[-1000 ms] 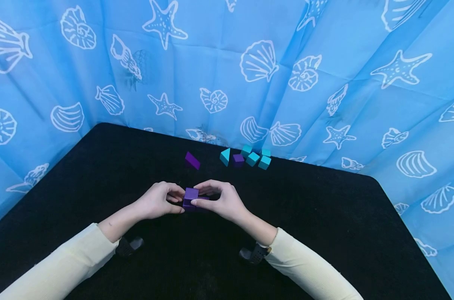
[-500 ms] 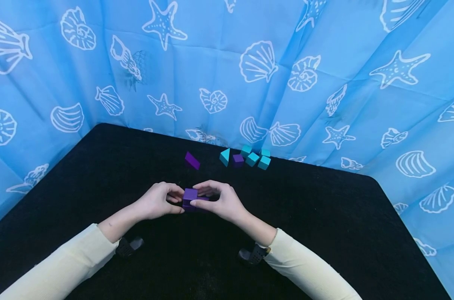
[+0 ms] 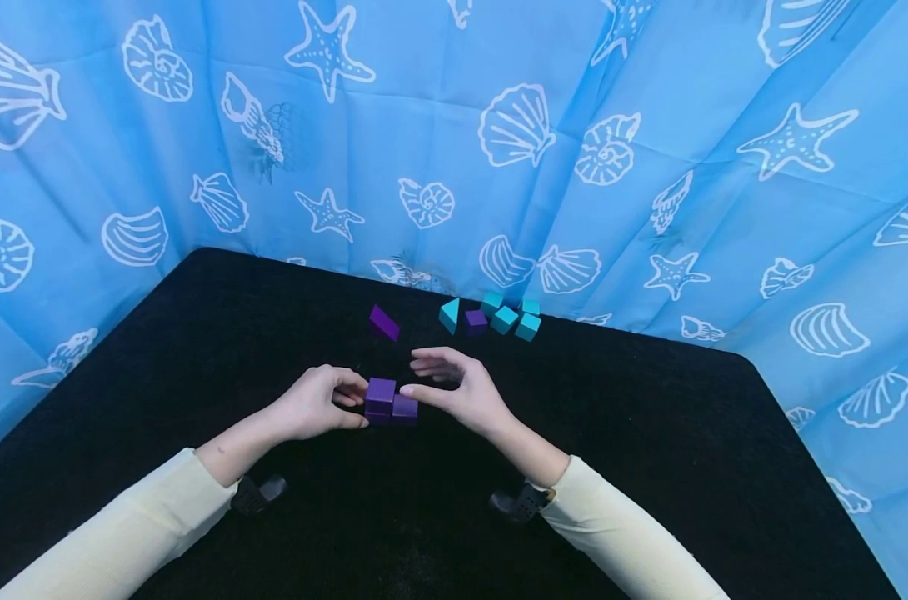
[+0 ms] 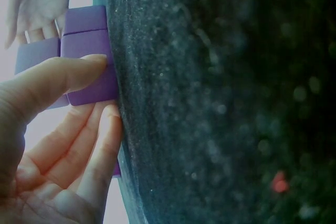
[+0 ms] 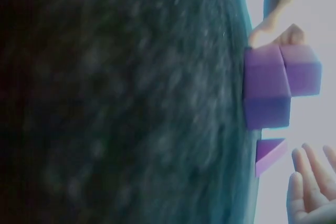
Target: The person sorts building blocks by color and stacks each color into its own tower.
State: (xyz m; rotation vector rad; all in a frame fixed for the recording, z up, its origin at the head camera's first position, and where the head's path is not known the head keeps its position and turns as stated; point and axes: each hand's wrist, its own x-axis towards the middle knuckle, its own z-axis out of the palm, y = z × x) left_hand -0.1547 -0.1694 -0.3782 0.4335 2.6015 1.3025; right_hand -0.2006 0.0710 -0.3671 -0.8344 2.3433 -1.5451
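Note:
A small stack of purple blocks stands on the black table in front of me. One purple cube (image 3: 381,392) sits on top of the lower left block (image 4: 90,90), and a lower right block (image 3: 405,407) lies beside that base. My left hand (image 3: 317,404) pinches the lower left block, thumb on its near face and fingers behind, as the left wrist view shows. Just right of the stack, my right hand (image 3: 465,393) holds nothing; its fingers are spread from the thumb, whose tip is close to the top cube.
Behind the stack lie a slanted purple block (image 3: 384,323), a teal triangular block (image 3: 450,317), a loose purple cube (image 3: 476,322) and several teal cubes (image 3: 505,319). A blue curtain (image 3: 439,150) with white shells hangs behind the black table (image 3: 634,467).
My right hand has let go of the top purple cube and moved a little right, fingers parted. The lower right block shows more fully. My left hand has stayed in place.

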